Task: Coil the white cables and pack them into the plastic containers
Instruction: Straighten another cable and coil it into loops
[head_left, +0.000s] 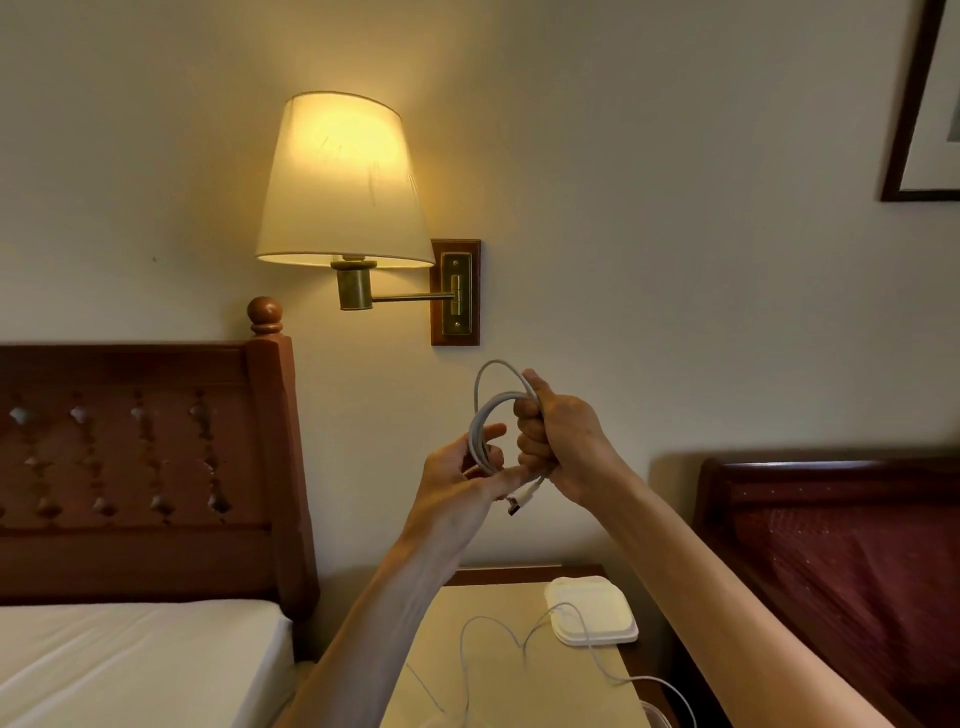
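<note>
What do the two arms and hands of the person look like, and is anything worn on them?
Both forearms are bare as far as the picture shows: no sleeves, watch or bracelet. The left hand and right hand wear no gloves, and no rings can be seen on the visible fingers.

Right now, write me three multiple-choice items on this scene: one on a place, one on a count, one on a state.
1. Where does the container sit?
A. on the nightstand
B. on the bed
C. on the wall

2. How many hands grip the coil?
A. none
B. one
C. two

3. What state is the lamp in?
A. lit
B. dark
C. shade missing

Answers:
1 A: the container rests on the nightstand, with a loose cable lying across both.
2 C: the right hand is fisted round the coil and the left hand pinches its loops.
3 A: the shade glows yellow against the wall.
</note>
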